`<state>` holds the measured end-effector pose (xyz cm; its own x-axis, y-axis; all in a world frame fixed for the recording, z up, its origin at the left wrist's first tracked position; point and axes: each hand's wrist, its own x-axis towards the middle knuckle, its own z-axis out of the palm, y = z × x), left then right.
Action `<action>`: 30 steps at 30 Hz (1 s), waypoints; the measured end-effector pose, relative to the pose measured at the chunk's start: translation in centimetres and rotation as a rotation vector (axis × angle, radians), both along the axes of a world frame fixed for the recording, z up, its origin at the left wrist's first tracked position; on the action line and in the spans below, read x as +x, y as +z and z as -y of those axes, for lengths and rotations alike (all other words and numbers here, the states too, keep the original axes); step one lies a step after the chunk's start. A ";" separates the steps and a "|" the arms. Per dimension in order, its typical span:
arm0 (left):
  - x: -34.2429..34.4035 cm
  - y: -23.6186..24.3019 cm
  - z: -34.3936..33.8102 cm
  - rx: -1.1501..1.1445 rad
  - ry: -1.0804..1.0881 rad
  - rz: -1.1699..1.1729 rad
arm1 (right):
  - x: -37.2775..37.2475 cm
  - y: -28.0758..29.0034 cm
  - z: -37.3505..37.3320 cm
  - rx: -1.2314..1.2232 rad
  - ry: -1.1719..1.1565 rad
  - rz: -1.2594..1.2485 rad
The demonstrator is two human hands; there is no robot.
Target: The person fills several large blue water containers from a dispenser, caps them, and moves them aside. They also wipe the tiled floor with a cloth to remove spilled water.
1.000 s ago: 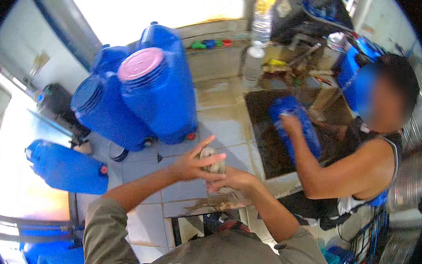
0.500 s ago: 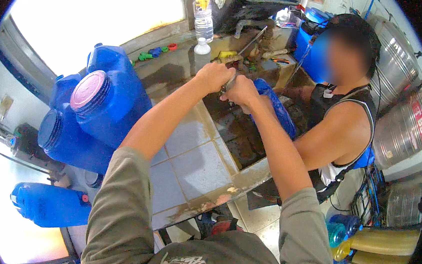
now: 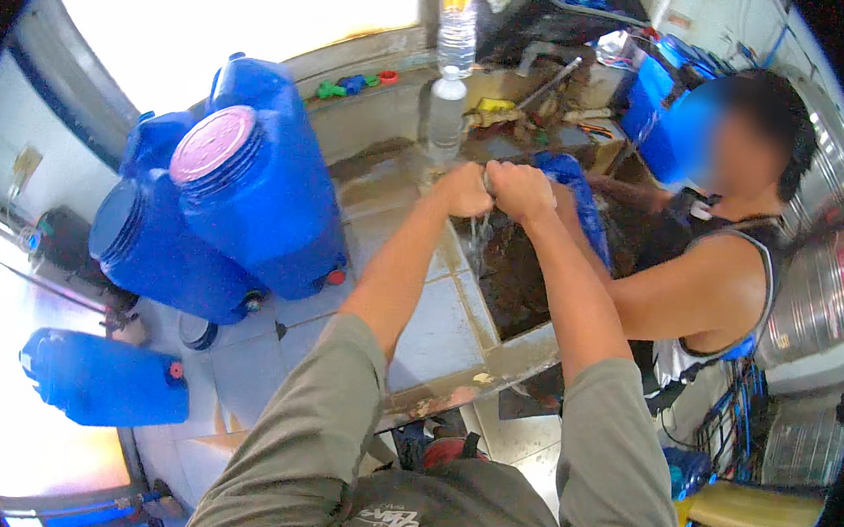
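Note:
My left hand [image 3: 465, 189] and my right hand [image 3: 519, 190] are closed side by side on a wet greyish wad [image 3: 491, 181], perhaps cloth, mostly hidden in my fingers. Water trickles from it into the dark sink basin [image 3: 507, 306], over its left part. Just beyond my right hand, a blue container [image 3: 588, 216] lies in the basin. A co-worker [image 3: 702, 278] in a dark sleeveless top stands at the right with an arm reaching into the basin, partly hidden behind my right forearm.
Blue jerrycans [image 3: 270, 220] stand on the tiled counter [image 3: 431, 335] at left; another [image 3: 110, 382] lies lower down. Behind the basin are a clear bottle [image 3: 445, 115], tools [image 3: 543, 88] and a black bin [image 3: 564, 20]. Steel kegs [image 3: 801, 287] line the right side.
Over the last second both my hands have moved up and rightward from the tiles to the basin's edge, closing round the wad. Water now falls from it.

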<state>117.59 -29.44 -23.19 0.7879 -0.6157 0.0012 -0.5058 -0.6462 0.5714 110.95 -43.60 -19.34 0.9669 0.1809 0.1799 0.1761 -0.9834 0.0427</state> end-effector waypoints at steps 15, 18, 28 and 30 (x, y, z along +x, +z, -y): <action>-35.2 -12.4 -26.5 -1.460 0.967 -0.853 | -20.5 -7.6 -24.3 0.705 0.727 -0.920; -41.0 -11.6 -36.2 -0.989 1.037 -0.460 | -20.4 -7.1 -27.5 0.680 0.872 -1.176; -53.4 -0.9 -53.7 -0.363 2.079 0.458 | -14.3 -8.4 -46.3 1.124 0.872 -0.931; -52.5 1.5 -51.1 -0.542 2.091 0.338 | -12.9 -9.9 -53.7 1.337 0.834 -0.809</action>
